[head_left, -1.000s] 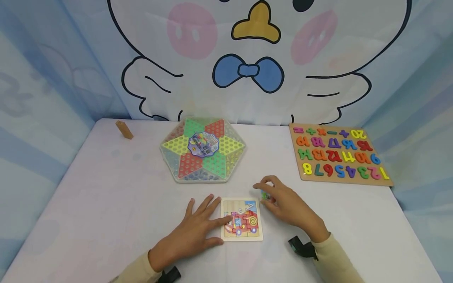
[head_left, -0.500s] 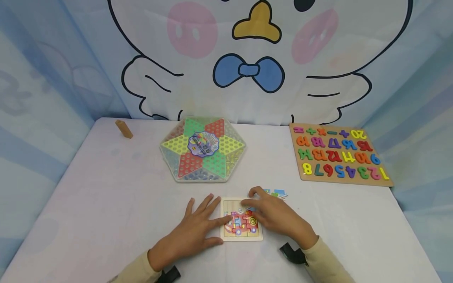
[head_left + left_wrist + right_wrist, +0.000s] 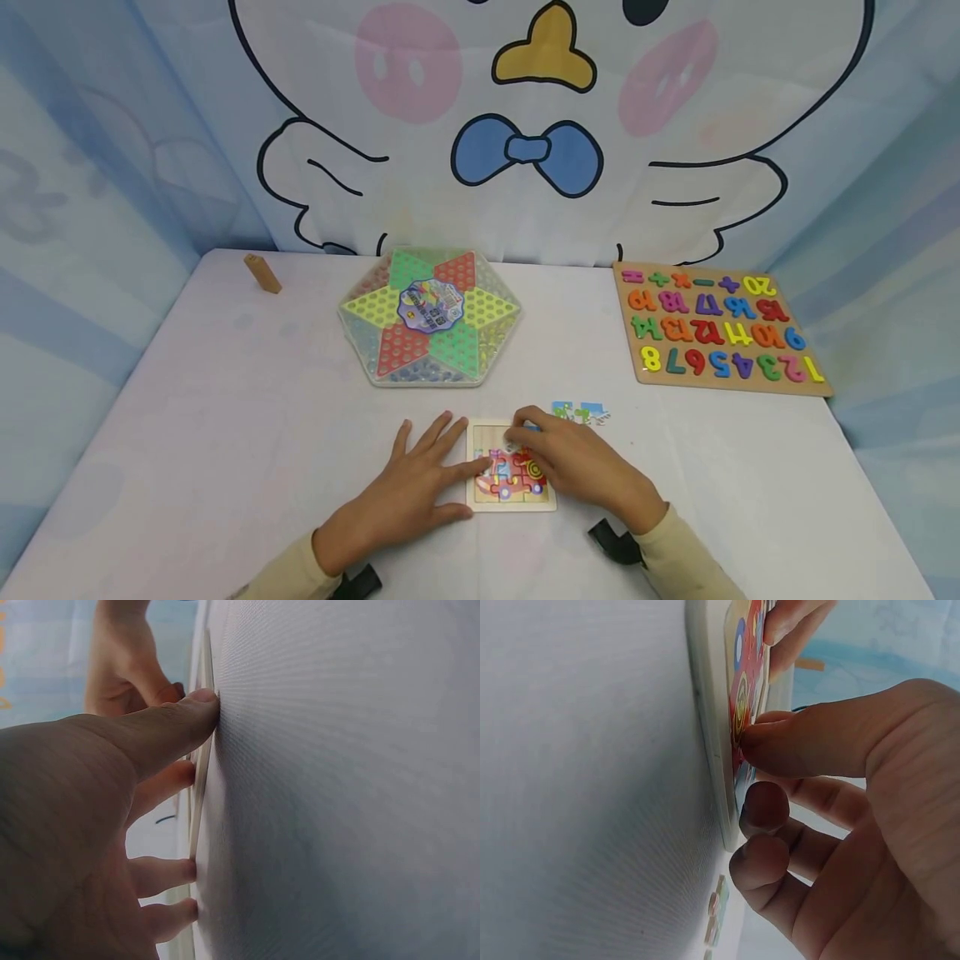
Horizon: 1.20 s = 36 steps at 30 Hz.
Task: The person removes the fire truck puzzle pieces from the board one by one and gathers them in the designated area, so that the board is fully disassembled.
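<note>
In the head view a small square jigsaw puzzle [image 3: 510, 504] in a pale wooden frame lies on the table, its picture a red vehicle. My left hand [image 3: 408, 492] is spread at its left side, index fingertip on the picture and thumb by the frame's lower left corner. Bent over the upper right part, my right hand [image 3: 577, 458] pinches a puzzle piece at the picture, mostly hidden by the fingers. The right wrist view shows the thumb [image 3: 810, 742] against the red part. Loose blue and green puzzle pieces [image 3: 591, 410] lie just beyond the right hand.
Behind the puzzle lies a hexagonal Chinese checkers board [image 3: 431, 358] under a clear cover. A wooden number board [image 3: 708, 342] with coloured digits is at the back right. One small wooden block [image 3: 262, 275] sits near the back left corner. A printed curtain [image 3: 525, 212] hangs behind the table.
My right hand has moved left from the loose pieces onto the puzzle's upper right part, uncovering those pieces. The left hand has stayed in place.
</note>
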### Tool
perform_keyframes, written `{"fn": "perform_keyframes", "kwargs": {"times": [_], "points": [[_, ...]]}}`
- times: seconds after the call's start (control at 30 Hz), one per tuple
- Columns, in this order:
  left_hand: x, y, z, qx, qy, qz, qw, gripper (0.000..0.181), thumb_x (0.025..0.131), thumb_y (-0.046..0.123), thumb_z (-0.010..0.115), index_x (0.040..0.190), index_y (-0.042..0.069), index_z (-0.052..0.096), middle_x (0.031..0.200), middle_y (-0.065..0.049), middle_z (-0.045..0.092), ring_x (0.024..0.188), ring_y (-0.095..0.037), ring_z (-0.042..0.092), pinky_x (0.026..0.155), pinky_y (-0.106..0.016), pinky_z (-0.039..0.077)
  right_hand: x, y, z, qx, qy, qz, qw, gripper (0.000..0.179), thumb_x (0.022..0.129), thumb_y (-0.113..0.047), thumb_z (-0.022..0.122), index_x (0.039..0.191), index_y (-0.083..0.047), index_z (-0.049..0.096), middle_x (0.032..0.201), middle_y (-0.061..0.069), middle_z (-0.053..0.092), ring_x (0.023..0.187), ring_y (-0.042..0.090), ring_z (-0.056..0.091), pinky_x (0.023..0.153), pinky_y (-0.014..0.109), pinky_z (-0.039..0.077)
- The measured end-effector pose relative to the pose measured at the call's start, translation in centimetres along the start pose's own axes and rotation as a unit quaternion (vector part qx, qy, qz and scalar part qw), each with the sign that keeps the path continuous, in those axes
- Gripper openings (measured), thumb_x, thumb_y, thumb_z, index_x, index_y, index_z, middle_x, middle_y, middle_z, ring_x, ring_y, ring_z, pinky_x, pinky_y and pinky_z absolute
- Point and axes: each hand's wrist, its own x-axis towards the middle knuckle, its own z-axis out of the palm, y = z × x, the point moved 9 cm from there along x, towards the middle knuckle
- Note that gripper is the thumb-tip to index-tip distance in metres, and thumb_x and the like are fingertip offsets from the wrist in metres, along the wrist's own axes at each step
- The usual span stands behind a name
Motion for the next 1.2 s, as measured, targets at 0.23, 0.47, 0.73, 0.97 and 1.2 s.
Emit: {"fn": "perform_keyframes", "kwargs": {"times": [0.23, 0.47, 0.73, 0.97, 1.2], "points": [[-0.1, 0.1, -0.1, -0.004, -0.002, -0.002, 1.0, 0.06, 0.089, 0.048, 0.076, 0.144, 0.032, 0.061, 0.164, -0.016, 0.031, 0.154, -0.039, 0.017, 0.11, -0.078, 0.014, 0.1, 0.0, 0.2, 0.004, -0.003, 0.006, 1.0, 0.029, 0.099, -0.005, 0.064, 0.127, -0.011, 0.068, 0.127, 0.004, 0.055, 0.083, 0.012, 0.058, 0.075, 0.033, 0.056], [-0.1, 0.2, -0.1, 0.002, 0.001, 0.001, 1.0, 0.06, 0.089, 0.048, 0.076, 0.144, 0.032, 0.061, 0.164, -0.016, 0.032, 0.154, -0.039, 0.018, 0.11, -0.078, 0.015, 0.1, -0.2, 0.0, 0.001, 0.012, 0.007, 0.9999, 0.03, 0.096, -0.002, 0.066, 0.125, -0.009, 0.067, 0.125, 0.005, 0.053, 0.075, 0.01, 0.054, 0.066, 0.026, 0.051], [-0.1, 0.2, -0.2, -0.001, 0.007, 0.006, 1.0, 0.059, 0.089, 0.047, 0.076, 0.144, 0.031, 0.061, 0.164, -0.016, 0.032, 0.154, -0.039, 0.018, 0.109, -0.079, 0.015, 0.0, 0.1, -0.1, 0.008, 0.028, 0.021, 0.9993, 0.029, 0.094, -0.002, 0.068, 0.122, -0.007, 0.068, 0.122, 0.007, 0.053, 0.069, 0.009, 0.049, 0.06, 0.023, 0.045], [-0.1, 0.1, 0.0, -0.011, 0.005, 0.004, 0.9999, 0.059, 0.089, 0.047, 0.075, 0.144, 0.03, 0.061, 0.164, -0.016, 0.031, 0.154, -0.039, 0.017, 0.11, -0.079, 0.013, -0.1, 0.7, -0.1, 0.008, 0.023, 0.048, 0.9985, 0.032, 0.095, -0.007, 0.07, 0.127, -0.006, 0.065, 0.12, 0.007, 0.056, 0.071, 0.009, 0.051, 0.061, 0.026, 0.048], [-0.1, 0.2, -0.2, -0.01, 0.004, 0.002, 0.9999, 0.058, 0.089, 0.047, 0.076, 0.143, 0.032, 0.062, 0.164, -0.016, 0.032, 0.154, -0.039, 0.017, 0.11, -0.078, 0.014, -0.2, 1.1, -0.1, 0.005, 0.019, 0.07, 0.9974, 0.035, 0.095, -0.011, 0.072, 0.128, -0.003, 0.062, 0.122, 0.008, 0.058, 0.086, 0.016, 0.063, 0.075, 0.036, 0.057]]}}
